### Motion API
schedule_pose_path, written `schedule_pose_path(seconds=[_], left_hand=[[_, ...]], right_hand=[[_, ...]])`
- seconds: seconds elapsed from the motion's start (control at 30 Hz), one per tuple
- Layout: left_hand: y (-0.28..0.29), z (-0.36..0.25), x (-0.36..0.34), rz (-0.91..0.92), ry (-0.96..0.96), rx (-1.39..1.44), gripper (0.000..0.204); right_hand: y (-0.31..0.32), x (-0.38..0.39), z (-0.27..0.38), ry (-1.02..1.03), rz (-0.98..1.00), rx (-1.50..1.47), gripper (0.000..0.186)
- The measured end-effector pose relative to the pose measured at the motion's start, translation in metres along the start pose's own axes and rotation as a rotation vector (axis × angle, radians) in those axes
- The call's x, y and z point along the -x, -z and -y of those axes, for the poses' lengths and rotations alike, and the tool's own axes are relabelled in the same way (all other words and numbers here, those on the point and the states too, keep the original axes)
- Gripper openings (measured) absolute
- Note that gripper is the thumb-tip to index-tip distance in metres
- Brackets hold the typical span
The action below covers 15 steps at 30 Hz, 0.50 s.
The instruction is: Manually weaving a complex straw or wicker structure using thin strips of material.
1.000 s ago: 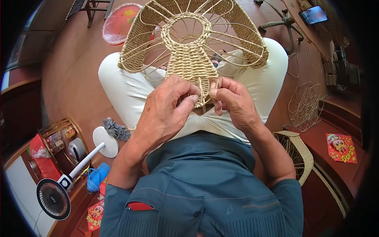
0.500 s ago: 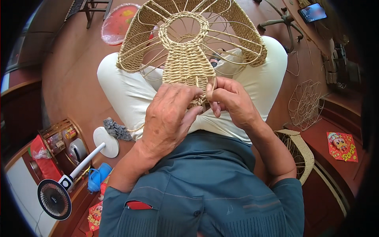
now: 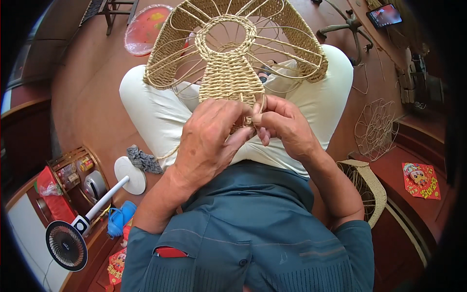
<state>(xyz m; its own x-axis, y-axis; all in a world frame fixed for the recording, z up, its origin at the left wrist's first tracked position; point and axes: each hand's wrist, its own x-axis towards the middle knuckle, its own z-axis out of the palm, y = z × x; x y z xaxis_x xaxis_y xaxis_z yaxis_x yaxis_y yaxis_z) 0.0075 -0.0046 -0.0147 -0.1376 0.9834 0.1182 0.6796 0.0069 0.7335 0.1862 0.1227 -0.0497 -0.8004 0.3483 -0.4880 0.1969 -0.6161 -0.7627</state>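
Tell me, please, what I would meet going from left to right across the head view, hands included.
Black fan head, gray cloth, left hand, right hand, loose tangle of cord, red card on the far right.

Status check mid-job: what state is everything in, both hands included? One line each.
Woven frame: partly woven, many ribs bare.
Left hand: fingers bent at the weave's near end; grip partly hidden.
Right hand: pinching a thin strand.
Phone: screen lit.
Fan: running or not, cannot tell.
Grey cloth: crumpled.
Wire-like coil: loose, tangled loops.
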Motion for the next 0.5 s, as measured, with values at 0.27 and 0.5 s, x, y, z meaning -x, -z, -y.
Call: schedule_pose_path(seconds=[0.27,0.5], left_hand=[[-0.006,-0.006,0.008,-0.147,-0.182,-0.319,0.025],[-0.007,-0.005,0.008,-0.198,-0.185,-0.231,0.025]], right_hand=[[0.001,0.012,-0.018,0.078,-0.037,-0.184,0.024],[0.0,0.013,-0.035,0.143,-0.009,-0.238,0.031]])
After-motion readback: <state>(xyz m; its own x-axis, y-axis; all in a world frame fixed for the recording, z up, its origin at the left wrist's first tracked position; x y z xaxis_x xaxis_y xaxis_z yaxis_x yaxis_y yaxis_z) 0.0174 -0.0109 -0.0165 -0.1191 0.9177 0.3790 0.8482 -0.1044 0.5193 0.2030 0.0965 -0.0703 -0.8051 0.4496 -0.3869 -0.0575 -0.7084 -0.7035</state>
